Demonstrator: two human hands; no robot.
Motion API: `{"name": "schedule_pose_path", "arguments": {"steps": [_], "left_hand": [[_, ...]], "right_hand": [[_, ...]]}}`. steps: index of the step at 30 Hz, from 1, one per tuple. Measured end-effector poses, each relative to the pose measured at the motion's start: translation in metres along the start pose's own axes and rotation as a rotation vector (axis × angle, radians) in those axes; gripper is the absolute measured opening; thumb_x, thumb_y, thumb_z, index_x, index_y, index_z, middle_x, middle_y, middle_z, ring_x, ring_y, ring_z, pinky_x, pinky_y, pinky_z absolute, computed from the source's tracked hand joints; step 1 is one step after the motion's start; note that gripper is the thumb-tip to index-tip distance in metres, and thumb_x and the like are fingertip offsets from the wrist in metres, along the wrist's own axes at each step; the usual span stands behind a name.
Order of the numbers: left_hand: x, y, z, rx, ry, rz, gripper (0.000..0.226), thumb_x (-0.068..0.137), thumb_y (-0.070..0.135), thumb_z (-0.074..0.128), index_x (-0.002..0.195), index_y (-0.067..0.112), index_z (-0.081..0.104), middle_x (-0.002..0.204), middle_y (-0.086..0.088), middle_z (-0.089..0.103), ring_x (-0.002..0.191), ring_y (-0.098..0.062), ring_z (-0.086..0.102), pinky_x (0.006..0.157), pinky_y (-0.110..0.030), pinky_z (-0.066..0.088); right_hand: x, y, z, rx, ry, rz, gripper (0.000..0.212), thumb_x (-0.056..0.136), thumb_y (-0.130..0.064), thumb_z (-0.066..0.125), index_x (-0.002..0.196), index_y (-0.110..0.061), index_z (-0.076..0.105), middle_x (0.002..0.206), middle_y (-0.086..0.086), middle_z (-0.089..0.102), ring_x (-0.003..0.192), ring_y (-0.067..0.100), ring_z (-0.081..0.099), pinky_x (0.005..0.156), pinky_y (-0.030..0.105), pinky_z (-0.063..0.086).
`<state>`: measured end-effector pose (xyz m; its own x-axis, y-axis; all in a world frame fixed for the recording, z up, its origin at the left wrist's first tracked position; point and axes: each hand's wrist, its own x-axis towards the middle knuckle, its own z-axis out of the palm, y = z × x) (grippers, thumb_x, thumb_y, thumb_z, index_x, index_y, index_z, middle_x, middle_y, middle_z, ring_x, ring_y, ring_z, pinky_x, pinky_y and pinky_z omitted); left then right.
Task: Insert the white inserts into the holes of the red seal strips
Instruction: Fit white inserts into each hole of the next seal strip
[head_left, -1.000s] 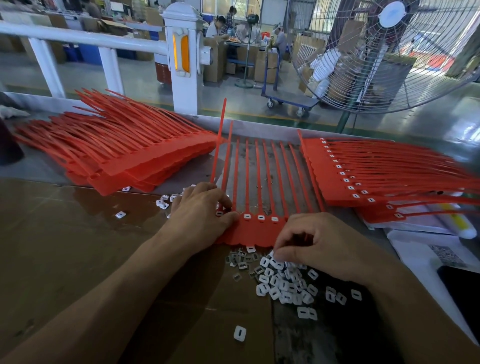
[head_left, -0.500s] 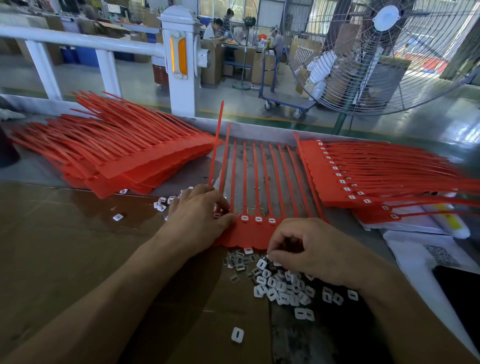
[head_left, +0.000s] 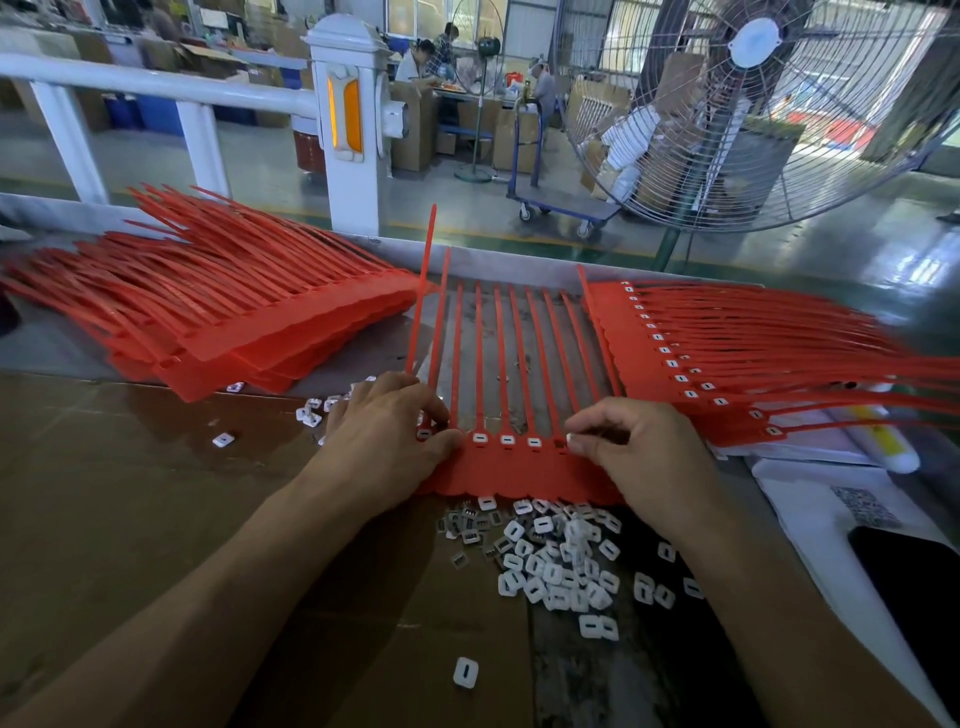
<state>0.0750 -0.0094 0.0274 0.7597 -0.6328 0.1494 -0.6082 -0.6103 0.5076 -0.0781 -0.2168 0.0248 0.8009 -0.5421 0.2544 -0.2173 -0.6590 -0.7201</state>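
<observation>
A red sheet of joined seal strips (head_left: 519, 470) lies in front of me with its tails pointing away. Three of its holes hold white inserts (head_left: 506, 440). My left hand (head_left: 387, 434) presses down on the sheet's left end, fingers over the leftmost holes. My right hand (head_left: 631, 452) pinches one white insert (head_left: 571, 442) at the hole just right of the filled ones. A loose pile of white inserts (head_left: 558, 561) lies on the table just below the sheet.
A stack of red strips without inserts (head_left: 218, 317) lies at the left. A stack with inserts fitted (head_left: 727, 358) lies at the right, over white papers (head_left: 810, 519). A dark phone (head_left: 914, 582) sits at the right edge. A few stray inserts (head_left: 311, 413) lie near my left hand.
My right hand has lifted from the pile of inserts and moved up to the sheet's row of holes with one insert pinched. My left hand has stayed in place.
</observation>
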Motion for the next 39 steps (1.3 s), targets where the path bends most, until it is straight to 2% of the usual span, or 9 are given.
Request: {"name": "schedule_pose_path", "arguments": {"steps": [3, 6, 9, 14, 19, 24, 31, 39], "left_hand": [[0.0, 0.0, 0.0, 0.004, -0.003, 0.003, 0.027, 0.089, 0.055, 0.065, 0.11, 0.039, 0.067, 0.142, 0.01, 0.046, 0.136, -0.018, 0.036, 0.116, -0.046, 0.025], [0.0, -0.001, 0.0, 0.0, -0.003, 0.005, 0.027, 0.089, 0.055, 0.066, 0.11, 0.038, 0.067, 0.142, 0.009, 0.046, 0.135, -0.018, 0.036, 0.116, -0.046, 0.025], [0.0, -0.001, 0.0, -0.004, 0.001, 0.004, 0.027, 0.089, 0.055, 0.066, 0.11, 0.038, 0.067, 0.141, 0.009, 0.046, 0.135, -0.019, 0.037, 0.115, -0.046, 0.024], [-0.001, 0.0, 0.0, -0.013, -0.001, -0.012, 0.026, 0.089, 0.054, 0.066, 0.109, 0.038, 0.068, 0.142, 0.01, 0.046, 0.136, -0.018, 0.035, 0.114, -0.045, 0.021], [-0.001, -0.001, 0.0, -0.019, 0.002, -0.014, 0.026, 0.089, 0.054, 0.066, 0.11, 0.038, 0.068, 0.143, 0.009, 0.046, 0.136, -0.018, 0.035, 0.114, -0.044, 0.021], [-0.002, -0.001, 0.0, -0.023, -0.003, -0.014, 0.027, 0.088, 0.055, 0.066, 0.109, 0.038, 0.068, 0.143, 0.01, 0.045, 0.136, -0.017, 0.035, 0.114, -0.044, 0.021], [-0.001, -0.002, 0.001, -0.031, -0.003, -0.008, 0.026, 0.088, 0.055, 0.067, 0.108, 0.039, 0.067, 0.143, 0.01, 0.045, 0.136, -0.018, 0.035, 0.115, -0.045, 0.023], [0.0, -0.001, 0.0, -0.028, -0.004, -0.015, 0.025, 0.088, 0.055, 0.067, 0.108, 0.039, 0.067, 0.141, 0.009, 0.047, 0.135, -0.019, 0.037, 0.116, -0.048, 0.025]], "right_hand": [[0.002, 0.001, 0.004, -0.081, -0.016, -0.02, 0.025, 0.088, -0.017, 0.081, 0.089, -0.041, 0.074, 0.091, -0.021, 0.071, 0.089, -0.011, 0.063, 0.074, 0.008, 0.044], [0.003, 0.0, 0.006, -0.145, -0.035, -0.053, 0.022, 0.088, -0.015, 0.08, 0.095, -0.036, 0.076, 0.092, -0.022, 0.069, 0.089, -0.009, 0.062, 0.078, 0.013, 0.047], [0.005, -0.001, 0.006, -0.146, -0.048, -0.051, 0.021, 0.087, -0.016, 0.082, 0.096, -0.035, 0.077, 0.09, -0.023, 0.068, 0.089, -0.009, 0.062, 0.079, 0.017, 0.048], [0.006, -0.002, 0.007, -0.155, -0.075, -0.044, 0.026, 0.085, -0.019, 0.083, 0.106, -0.033, 0.076, 0.091, -0.023, 0.068, 0.089, -0.009, 0.061, 0.079, 0.014, 0.045], [0.002, 0.0, 0.003, -0.117, -0.061, -0.057, 0.032, 0.087, -0.01, 0.08, 0.111, -0.03, 0.076, 0.096, -0.021, 0.068, 0.092, -0.007, 0.063, 0.084, 0.014, 0.048], [-0.002, -0.004, -0.004, -0.182, -0.056, -0.113, 0.023, 0.093, -0.013, 0.074, 0.11, -0.027, 0.079, 0.101, -0.019, 0.065, 0.097, -0.004, 0.062, 0.089, 0.015, 0.047], [-0.004, -0.012, -0.006, -0.373, -0.17, -0.132, 0.032, 0.102, -0.007, 0.057, 0.123, -0.021, 0.075, 0.118, -0.011, 0.061, 0.112, 0.007, 0.059, 0.103, 0.029, 0.048], [-0.006, -0.021, -0.003, -0.56, -0.204, -0.125, 0.039, 0.102, -0.012, 0.05, 0.128, -0.03, 0.072, 0.124, -0.01, 0.057, 0.118, 0.013, 0.056, 0.098, 0.04, 0.051]]}}
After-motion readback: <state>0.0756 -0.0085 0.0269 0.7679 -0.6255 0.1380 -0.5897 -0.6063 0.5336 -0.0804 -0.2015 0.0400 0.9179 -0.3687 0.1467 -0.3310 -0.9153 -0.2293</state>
